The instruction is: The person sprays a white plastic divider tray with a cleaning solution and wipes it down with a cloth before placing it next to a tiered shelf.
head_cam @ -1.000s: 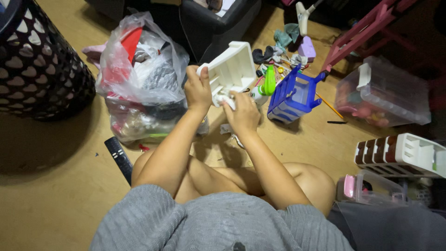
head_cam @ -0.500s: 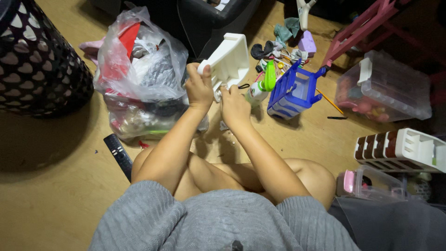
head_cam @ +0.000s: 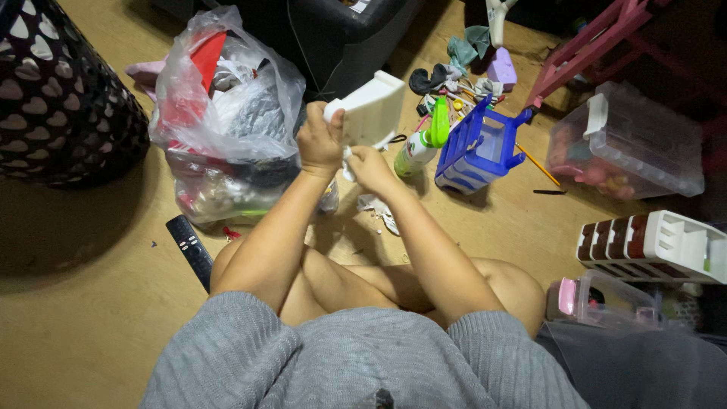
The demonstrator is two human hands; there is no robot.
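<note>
White plastic forms the tray-like organiser [head_cam: 372,112] held above the wooden floor [head_cam: 91,303], just in front of the seated person's crossed legs. The left hand [head_cam: 320,141] is closed around the organiser's near left edge, thumb on top. The right hand [head_cam: 369,167] sits just beside the left hand, against the organiser's lower edge, with its fingers curled on a small white cloth or wipe [head_cam: 347,160]; how firm that hold is cannot be told.

Surrounding items:
- Far left: a dark basket with heart-shaped cut-outs [head_cam: 60,98].
- Left of the hands: a clear plastic bag [head_cam: 223,121] stuffed with red, white and dark items, resting on the floor.
- Near left, beside the person's knee: a black remote control [head_cam: 189,248], lying flat.
- Right of the organiser: a spray bottle with a green trigger head [head_cam: 420,144], lying on its side, and just right of it a blue plastic basket [head_cam: 478,151], tipped over.
- Under the right forearm: crumpled white scraps [head_cam: 379,208] on the floor.
- Far right: a clear storage box with a white latch [head_cam: 628,144], holding pinkish contents.
- Near right: a white tray with brown compartments [head_cam: 651,246] and, nearer, a small clear container with a pink clip [head_cam: 598,299].
- Between blue basket and storage box: a pencil [head_cam: 539,170] on the floor.
</note>
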